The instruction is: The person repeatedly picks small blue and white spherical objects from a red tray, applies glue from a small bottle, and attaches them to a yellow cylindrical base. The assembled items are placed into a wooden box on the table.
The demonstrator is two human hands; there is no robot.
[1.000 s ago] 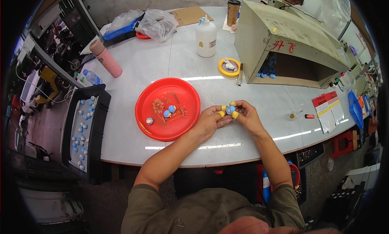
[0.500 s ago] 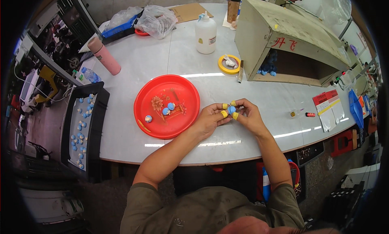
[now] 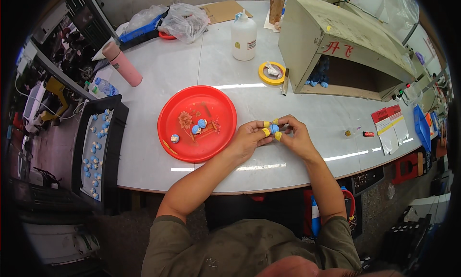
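Observation:
Between my two hands, just right of the red round tray point(image 3: 165, 102), is a small blue figurine piece point(image 3: 274, 128). My left hand point(image 3: 250, 138) pinches it from the left with thumb and forefinger. From the right, the thumb and fingertips of my right hand point(image 3: 295, 137) close on the same piece. Yellow tape wraps the thumb and forefinger tips of both hands. Inside the tray lie two blue-and-cream figurine pieces point(image 3: 199, 126) close together and a third piece point(image 3: 175, 138) near its left side.
At left, a black bin point(image 3: 124, 118) holds several similar pieces. Beyond the tray stand a pink flask point(image 3: 124, 66) and a white squeeze bottle point(image 3: 244, 39). A yellow tape roll point(image 3: 262, 74) lies beside a wooden cabinet point(image 3: 345, 49) with blue pieces inside. Printed packets point(image 3: 388, 126) lie at right.
My hands stay almost in place, with the blue piece held between them. The whole view has shifted very slightly.

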